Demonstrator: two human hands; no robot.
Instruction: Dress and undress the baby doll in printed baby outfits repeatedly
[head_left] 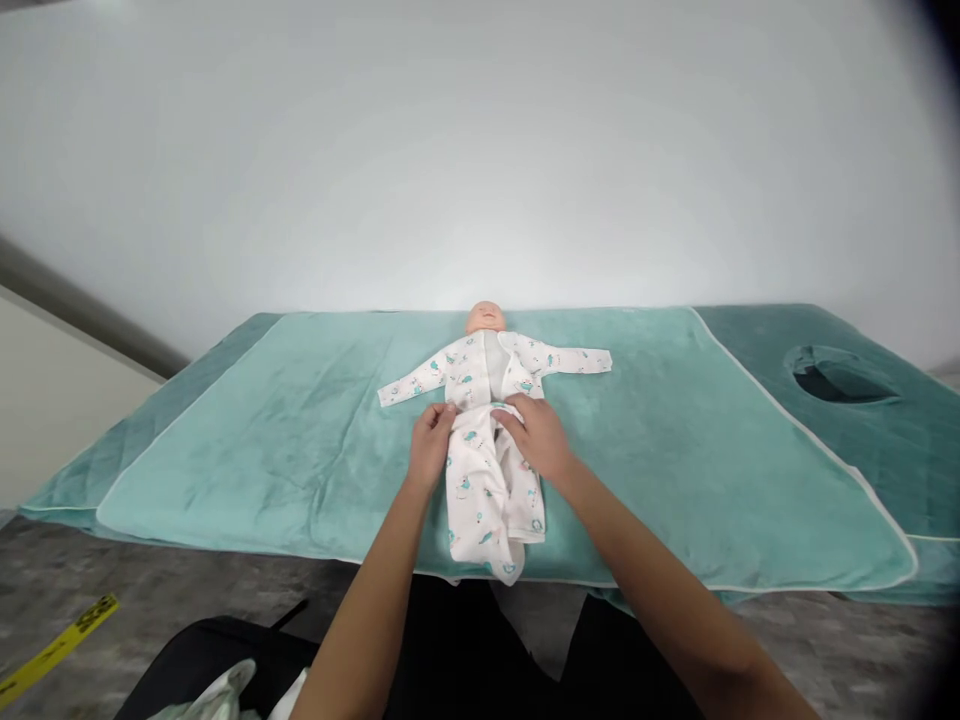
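A baby doll (486,317) lies face up on the teal bed cover, its head toward the wall. It wears a white printed baby top (466,370), with both sleeves stretched out sideways and the front partly open over a pale layer. Matching baby pants (474,490) lie over its lower body, the legs hanging toward the near edge. My left hand (433,440) pinches the waistband at its left side. At the right side of the waistband, my right hand (536,432) is closed on the fabric, thumb and fingers bent around it. The doll's legs are hidden.
The teal cover (675,450) spreads over a bed against a white wall (480,150). A face hole (840,380) opens at the right end. Below left stand a black seat (202,660) with pale cloth (225,695) on it and a yellow floor strip (56,650).
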